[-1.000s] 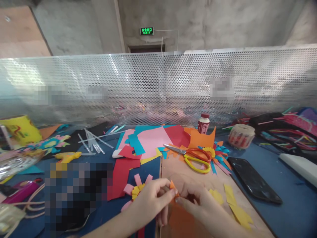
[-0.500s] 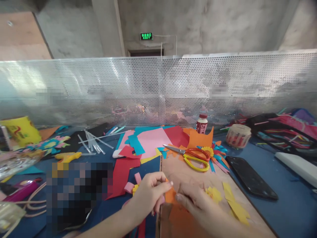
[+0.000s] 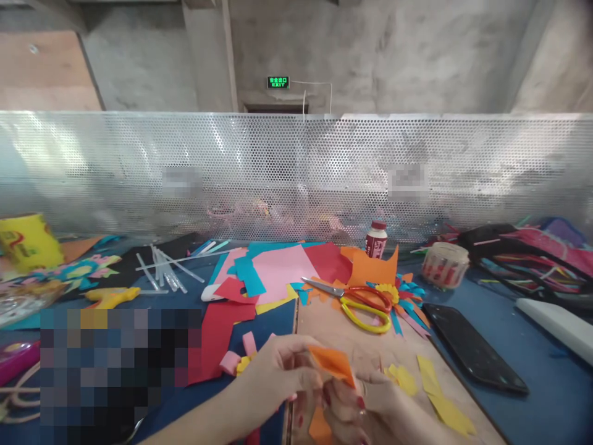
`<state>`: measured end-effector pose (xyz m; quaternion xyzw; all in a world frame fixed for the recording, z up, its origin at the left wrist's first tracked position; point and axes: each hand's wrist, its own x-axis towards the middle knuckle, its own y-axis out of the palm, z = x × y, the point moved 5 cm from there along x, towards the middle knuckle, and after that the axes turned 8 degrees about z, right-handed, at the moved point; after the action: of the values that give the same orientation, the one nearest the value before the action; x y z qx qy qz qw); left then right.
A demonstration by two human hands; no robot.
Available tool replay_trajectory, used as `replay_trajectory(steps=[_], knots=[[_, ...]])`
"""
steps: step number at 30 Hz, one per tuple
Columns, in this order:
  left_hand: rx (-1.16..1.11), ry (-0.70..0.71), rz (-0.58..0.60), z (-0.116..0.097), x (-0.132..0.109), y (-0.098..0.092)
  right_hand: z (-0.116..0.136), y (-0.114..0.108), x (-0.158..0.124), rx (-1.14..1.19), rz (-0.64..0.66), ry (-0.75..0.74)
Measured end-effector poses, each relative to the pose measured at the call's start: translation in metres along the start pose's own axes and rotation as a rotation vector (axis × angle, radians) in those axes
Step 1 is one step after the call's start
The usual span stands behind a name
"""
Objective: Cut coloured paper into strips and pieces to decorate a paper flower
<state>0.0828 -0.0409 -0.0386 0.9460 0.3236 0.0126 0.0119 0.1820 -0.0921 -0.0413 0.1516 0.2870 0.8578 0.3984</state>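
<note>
A small piece of orange paper [image 3: 333,361] is raised above the board, pinched between both hands. My left hand [image 3: 282,374] grips its left side, fingers closed. From the right, my right hand [image 3: 370,398] holds the lower edge, its fingertips tucked under the paper. Another orange paper piece [image 3: 320,426] lies below the hands, partly covered by them. Beside my left wrist is a pink and yellow paper flower [image 3: 241,361], partly hidden. Scissors [image 3: 365,306] with red and yellow handles lie on the board beyond the hands.
Yellow paper scraps [image 3: 430,377] lie on the brown board [image 3: 319,321]. A black phone [image 3: 475,346] and a glass jar [image 3: 445,266] are at right. Coloured sheets [image 3: 285,269], a bottle [image 3: 376,240], a yellow glue gun [image 3: 113,296] and clear glue sticks [image 3: 169,269] lie farther back.
The orange paper has come up off the board and tilted, now gripped by both hands. My right hand has closed in on it. The view has shifted slightly.
</note>
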Motion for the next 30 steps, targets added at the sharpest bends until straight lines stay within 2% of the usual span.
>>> replay_trajectory(steps=[4, 5, 7, 9, 11, 14, 20, 25, 30], knots=[[0.089, -0.021, -0.103, 0.000, 0.001, -0.004, -0.009, -0.004, 0.004, -0.033, -0.023, 0.016], [0.093, -0.029, -0.128, 0.000, 0.002, -0.005, -0.012, -0.009, 0.004, -0.077, -0.072, 0.040], [0.079, -0.055, -0.178, 0.001, 0.003, -0.007, -0.011, -0.020, 0.001, -0.251, -0.251, 0.043], [0.061, -0.092, -0.214, 0.003, 0.004, -0.010, 0.003, -0.029, -0.007, -0.538, -0.456, -0.077], [0.052, -0.116, -0.223, 0.005, 0.005, -0.010, 0.022, -0.028, -0.016, -0.887, -0.568, -0.274], [0.038, -0.115, -0.173, 0.006, 0.006, -0.006, 0.033, -0.021, -0.022, -1.279, -0.583, -0.468], [-0.070, -0.092, -0.076, 0.006, 0.003, 0.007, 0.031, -0.011, -0.023, -1.699, -0.523, -0.629], [-0.117, -0.120, -0.044, 0.010, 0.003, 0.011, 0.038, -0.004, -0.032, -1.902, -0.480, -0.784], [-0.127, -0.121, -0.088, 0.012, 0.003, 0.009, 0.035, -0.001, -0.034, -2.028, -0.439, -0.773]])
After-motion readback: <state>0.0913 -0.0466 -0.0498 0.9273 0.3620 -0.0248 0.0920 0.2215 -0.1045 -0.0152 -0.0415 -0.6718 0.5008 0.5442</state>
